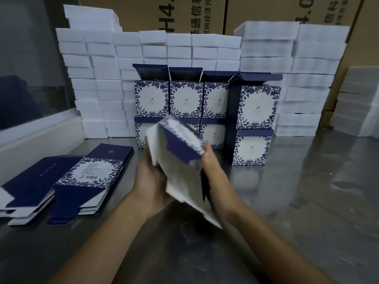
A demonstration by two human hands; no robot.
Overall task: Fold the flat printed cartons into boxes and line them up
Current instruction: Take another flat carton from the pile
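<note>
While both hands hold it above the desk (307, 201), the carton (180, 160) sits between them, half opened and blurred, so flap detail is hard to read. Left hand (152, 181) is under and to the left of it, palm cupping the white inner face, fingers curled round the lower left edge. Right hand (213, 167) is on the right side, fingers (206, 149) wrapped on the upper right edge by the dark blue panel. Long axis of the carton runs from far left, up high, to near right, down low, with the white end flap hanging toward the near side over the right forearm. So neither hand is clearly nearer; the carton is clamped left and right, and squaring it would likely mean pushing the two sides toward each other across that axis. Flat stack (61, 181) lies on the desk to the left, nearer the left hand, well apart from the held carton. Finished boxes (184, 99) stand two high in a row at the far side, open lids up, with another column (256, 119) to the right. White foam blocks (98, 89) are piled behind them. Judged stage: mid-fold, bottom not yet closed as far as I can tell.
</note>
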